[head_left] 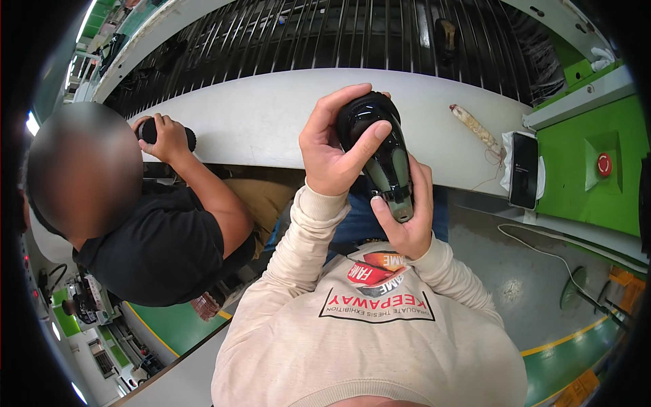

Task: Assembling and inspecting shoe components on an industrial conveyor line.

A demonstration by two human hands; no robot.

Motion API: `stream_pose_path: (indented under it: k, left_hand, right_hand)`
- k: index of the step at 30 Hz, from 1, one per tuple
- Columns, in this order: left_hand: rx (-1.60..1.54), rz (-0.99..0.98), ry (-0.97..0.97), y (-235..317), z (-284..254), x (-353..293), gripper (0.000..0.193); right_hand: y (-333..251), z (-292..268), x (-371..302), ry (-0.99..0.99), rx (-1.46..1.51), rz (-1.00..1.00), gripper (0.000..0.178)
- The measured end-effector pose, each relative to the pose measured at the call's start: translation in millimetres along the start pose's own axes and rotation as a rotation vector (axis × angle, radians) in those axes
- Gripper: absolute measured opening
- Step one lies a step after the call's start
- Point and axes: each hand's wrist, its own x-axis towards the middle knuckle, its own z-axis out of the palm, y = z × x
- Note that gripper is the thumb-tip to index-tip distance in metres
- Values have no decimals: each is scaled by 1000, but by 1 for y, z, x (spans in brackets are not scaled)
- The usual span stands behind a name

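A glossy black shoe [369, 112] with olive-green panels toward its heel is held up over the near edge of the white bench [258, 112]. My left hand [331, 152] grips its rounded toe end, thumb lying across the top and fingers around the far side. Lower down, my right hand [415, 214] holds the heel end, thumb on one side and fingers along the other. The toe points away from me. The underside of the shoe is hidden.
Rollers [325, 34] of a conveyor run behind the bench. At right lie a pale worn stick [477, 127] with loose thread and a black phone [523, 169], beside a green panel with a red button [604, 164]. A co-worker's hand [169, 138] at left holds a dark shoe [190, 139].
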Motion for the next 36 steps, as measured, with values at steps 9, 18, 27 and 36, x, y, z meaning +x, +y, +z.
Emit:
stream_pose_path:
  k: [9, 18, 27, 36]
  left_hand:
    - [77, 35, 10, 6, 8, 3, 49]
    - [14, 44, -29, 30, 11, 14, 44]
    - [127, 6, 110, 31, 10, -15, 37]
    - [175, 2, 153, 33, 2, -16, 31]
  right_hand:
    - [-17, -10, 7, -7, 4, 37, 79]
    - [-31, -26, 25, 34, 392, 212, 69]
    - [-17, -48, 41, 35, 661, 359, 43]
    - [-23, -34, 54, -13, 635, 348, 45]
